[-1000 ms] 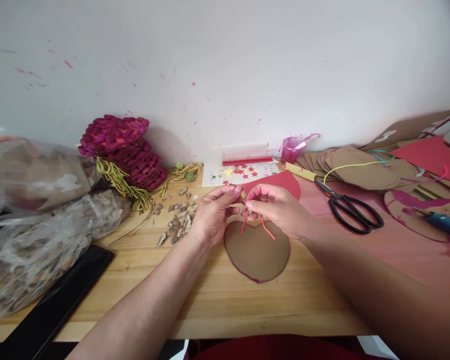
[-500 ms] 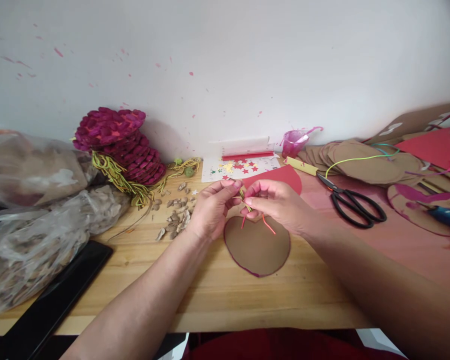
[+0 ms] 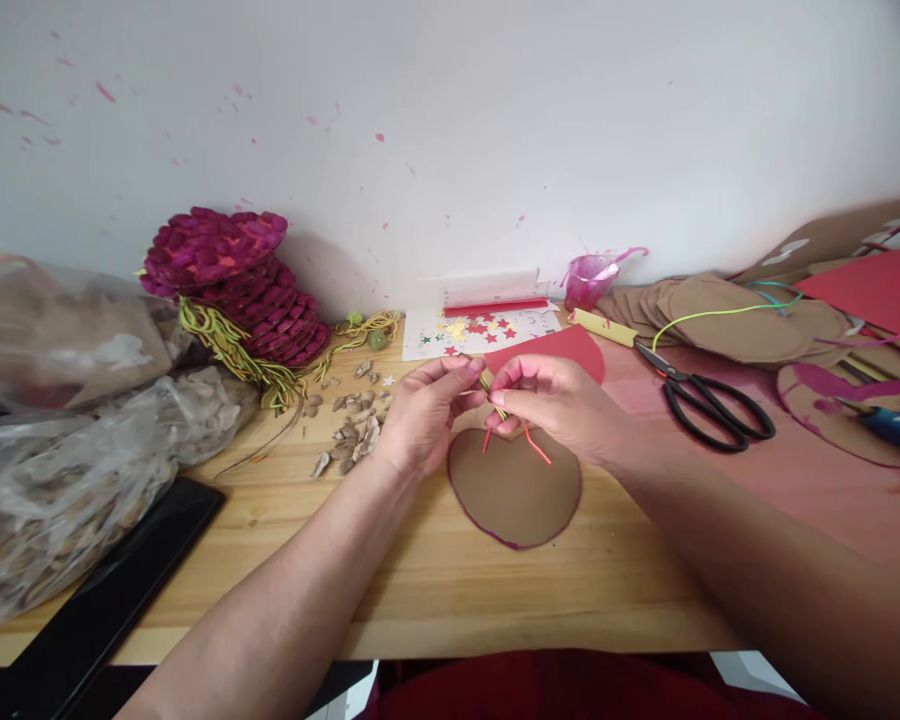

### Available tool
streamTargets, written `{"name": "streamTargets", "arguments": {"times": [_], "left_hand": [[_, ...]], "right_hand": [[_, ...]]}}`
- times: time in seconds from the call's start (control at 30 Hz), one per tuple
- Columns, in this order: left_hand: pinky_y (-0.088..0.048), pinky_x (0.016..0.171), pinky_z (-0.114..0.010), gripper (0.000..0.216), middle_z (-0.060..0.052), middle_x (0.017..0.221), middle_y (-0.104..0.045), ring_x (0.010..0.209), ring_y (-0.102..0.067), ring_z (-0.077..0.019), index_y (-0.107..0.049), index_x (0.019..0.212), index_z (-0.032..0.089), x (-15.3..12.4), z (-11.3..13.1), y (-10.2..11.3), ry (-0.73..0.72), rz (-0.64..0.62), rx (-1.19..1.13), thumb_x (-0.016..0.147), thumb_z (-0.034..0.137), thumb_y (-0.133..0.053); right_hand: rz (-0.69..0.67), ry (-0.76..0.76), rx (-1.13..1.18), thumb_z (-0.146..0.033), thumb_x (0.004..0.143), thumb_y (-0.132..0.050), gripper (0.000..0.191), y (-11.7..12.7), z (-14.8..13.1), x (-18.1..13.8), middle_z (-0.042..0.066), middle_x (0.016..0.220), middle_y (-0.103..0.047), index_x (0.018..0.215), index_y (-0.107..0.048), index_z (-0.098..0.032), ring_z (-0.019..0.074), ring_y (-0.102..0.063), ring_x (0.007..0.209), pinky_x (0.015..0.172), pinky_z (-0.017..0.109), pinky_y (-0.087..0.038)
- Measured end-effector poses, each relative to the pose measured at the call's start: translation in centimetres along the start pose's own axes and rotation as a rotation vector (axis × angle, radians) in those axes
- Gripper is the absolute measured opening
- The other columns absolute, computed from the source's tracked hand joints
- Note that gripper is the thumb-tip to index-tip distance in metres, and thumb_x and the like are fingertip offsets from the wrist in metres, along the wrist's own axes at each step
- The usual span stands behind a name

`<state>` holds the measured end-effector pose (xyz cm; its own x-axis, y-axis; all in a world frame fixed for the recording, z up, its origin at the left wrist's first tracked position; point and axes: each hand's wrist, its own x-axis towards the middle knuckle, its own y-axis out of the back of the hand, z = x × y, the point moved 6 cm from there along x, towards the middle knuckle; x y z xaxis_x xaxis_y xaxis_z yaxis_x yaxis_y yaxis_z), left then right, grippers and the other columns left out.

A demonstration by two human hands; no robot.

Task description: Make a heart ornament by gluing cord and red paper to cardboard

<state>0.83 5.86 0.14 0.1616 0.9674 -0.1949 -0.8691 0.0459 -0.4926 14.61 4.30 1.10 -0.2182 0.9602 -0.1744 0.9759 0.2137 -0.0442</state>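
My left hand [image 3: 424, 415] and my right hand [image 3: 559, 405] meet above a round brown cardboard disc [image 3: 516, 490] with a magenta edge, which lies flat on the wooden table [image 3: 435, 580]. Both hands pinch thin cords [image 3: 495, 400] between thumb and fingers: a yellow-green strand runs between the fingertips, and red cord ends [image 3: 536, 447] hang down over the disc. Which strand each hand grips cannot be told apart.
Black scissors [image 3: 709, 405] lie to the right beside stacked brown discs [image 3: 735, 320]. A stack of magenta petal-covered pieces [image 3: 240, 285] with yellow cords stands at the back left. Loose seed husks [image 3: 352, 425], plastic bags [image 3: 67, 440], a star sticker sheet [image 3: 480, 335] and red paper [image 3: 570, 350] surround the hands.
The hands and cords stay in nearly the same pose; the view has drifted slightly, so everything sits a little higher in frame.
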Motion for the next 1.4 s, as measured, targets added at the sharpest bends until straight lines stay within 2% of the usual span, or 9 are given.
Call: {"name": "streamTargets", "arguments": {"times": [0.23, 0.4, 0.53, 0.87, 1.4], "left_hand": [[-0.052, 0.062, -0.02, 0.022, -0.001, 0.08, -0.07, 0.06, -0.063, -0.0072, -0.072, 0.073, 0.012, 0.13, 0.09, -0.08, -0.038, -0.032, -0.009, 0.062, 0.023, -0.087], [-0.046, 0.054, -0.016, 0.022, 0.0, 0.072, -0.066, 0.06, -0.058, -0.0059, -0.073, 0.072, 0.011, 0.18, 0.38, -0.05, -0.085, -0.022, 0.014, 0.061, 0.023, -0.088], [-0.046, 0.055, -0.016, 0.022, 0.001, 0.064, -0.063, 0.057, -0.055, -0.0057, -0.072, 0.07, 0.012, 0.11, 0.35, -0.15, -0.079, -0.029, 0.019, 0.06, 0.024, -0.088], [-0.05, 0.057, -0.018, 0.022, 0.0, 0.064, -0.065, 0.056, -0.059, -0.0076, -0.071, 0.073, 0.012, 0.04, 0.06, -0.12, -0.031, -0.008, 0.024, 0.062, 0.023, -0.087], [-0.05, 0.059, -0.019, 0.022, 0.0, 0.064, -0.065, 0.055, -0.059, -0.0072, -0.07, 0.073, 0.011, 0.02, 0.12, -0.06, -0.03, 0.004, 0.044, 0.062, 0.023, -0.086]], "right_hand": [[-0.067, -0.069, 0.23, -0.021, 0.068, -0.081, 0.02, -0.13, 0.17, 0.15, -0.001, 0.069, -0.064, 0.071, -0.061, -0.017, 0.0178, -0.073, 0.066, 0.056, 0.023, -0.057], [-0.029, -0.023, 0.064, -0.018, 0.074, -0.077, 0.016, 0.1, -0.07, 0.05, 0.001, 0.074, -0.068, 0.079, -0.062, -0.016, 0.0178, -0.074, 0.07, 0.06, 0.023, -0.058], [-0.01, 0.003, -0.03, -0.016, 0.079, -0.073, 0.012, 0.1, -0.09, 0.02, 0.002, 0.076, -0.07, 0.082, -0.061, -0.017, 0.017, -0.075, 0.07, 0.061, 0.022, -0.058], [0.001, 0.026, -0.089, -0.013, 0.084, -0.066, 0.009, -0.06, -0.16, 0.1, 0.001, 0.069, -0.071, 0.081, -0.059, -0.017, 0.0139, -0.074, 0.067, 0.059, 0.018, -0.057], [0.011, 0.007, -0.093, -0.013, 0.079, -0.07, 0.01, 0.03, -0.37, -0.09, 0.001, 0.066, -0.071, 0.078, -0.061, -0.017, 0.0139, -0.073, 0.064, 0.059, 0.02, -0.058]]}}
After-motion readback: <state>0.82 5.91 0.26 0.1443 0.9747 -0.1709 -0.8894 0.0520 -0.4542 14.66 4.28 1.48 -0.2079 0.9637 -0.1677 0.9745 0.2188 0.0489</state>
